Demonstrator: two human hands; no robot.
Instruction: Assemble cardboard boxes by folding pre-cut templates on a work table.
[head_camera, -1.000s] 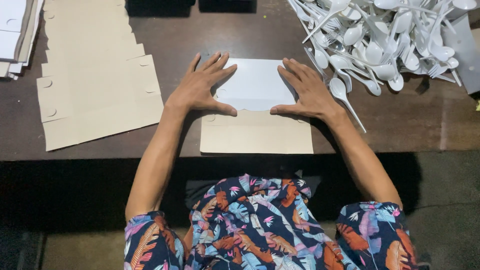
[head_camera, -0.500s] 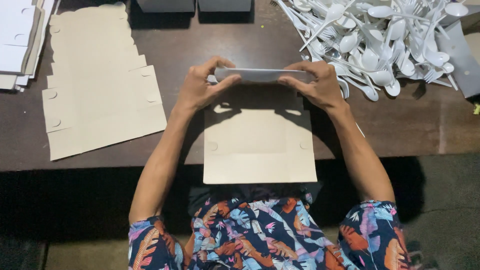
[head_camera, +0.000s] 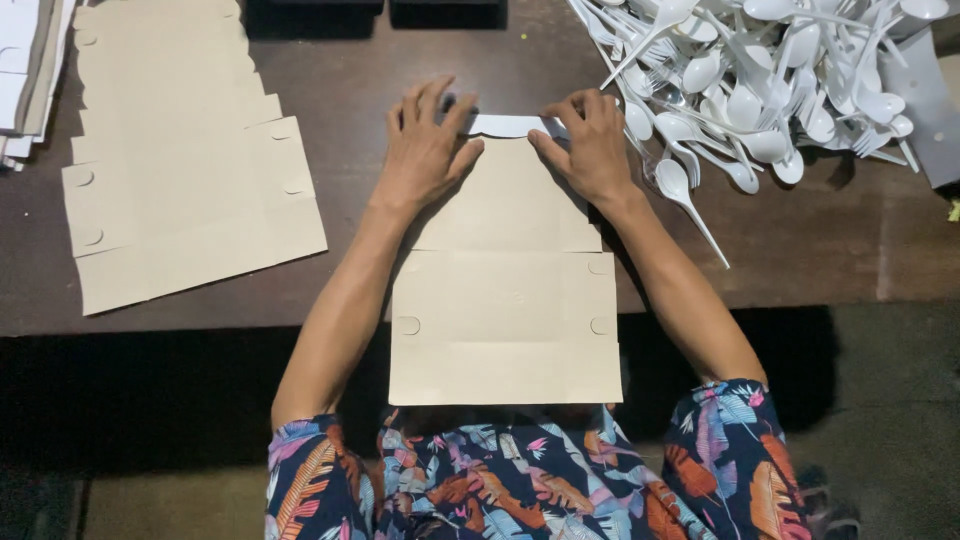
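A flat tan cardboard box blank (head_camera: 505, 310) lies on the dark wooden table (head_camera: 820, 250) in front of me, its near edge hanging over the table's front. My left hand (head_camera: 425, 150) presses flat on the blank's far left corner. My right hand (head_camera: 590, 145) presses on the far right corner. Between the fingertips a white strip (head_camera: 505, 125) of the blank's other face shows, folded at the far edge.
A stack of more tan blanks (head_camera: 180, 170) lies at the left, with white sheets (head_camera: 20, 70) at the far left edge. A heap of white plastic spoons (head_camera: 760, 80) fills the back right. Two dark boxes (head_camera: 380, 8) stand at the back.
The blank slid toward me and now lies unfolded with its brown side up. My hands lifted its far flap, turned it over, and now press it down flat.
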